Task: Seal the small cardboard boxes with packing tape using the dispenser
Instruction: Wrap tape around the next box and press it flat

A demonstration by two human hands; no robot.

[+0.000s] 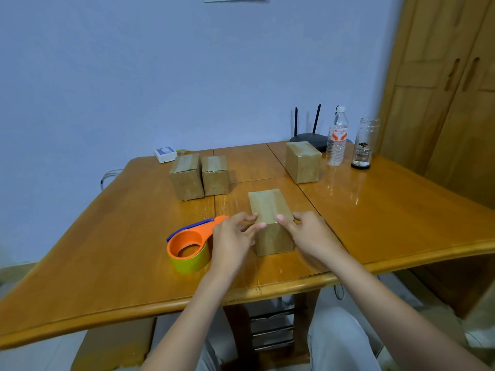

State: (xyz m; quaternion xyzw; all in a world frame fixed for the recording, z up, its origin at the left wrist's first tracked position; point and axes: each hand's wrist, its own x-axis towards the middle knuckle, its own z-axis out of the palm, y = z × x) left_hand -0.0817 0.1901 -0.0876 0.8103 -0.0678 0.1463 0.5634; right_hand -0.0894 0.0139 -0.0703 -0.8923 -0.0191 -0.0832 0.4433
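At table edge: both hands' grip pinch near box (270,223) top; left hand (232,236) hides dispenser (187,246) partly, right hand (308,234).

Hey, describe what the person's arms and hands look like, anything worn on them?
Both forearms are bare up to the frame edge, no sleeves showing. The left hand and right hand wear no gloves, and no rings, watch or bracelet are visible. Fingernails look short and unpainted.

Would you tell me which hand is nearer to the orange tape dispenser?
Left. The left hand is right beside the tape dispenser, on the near box's left edge; the right hand is on the box's far side.
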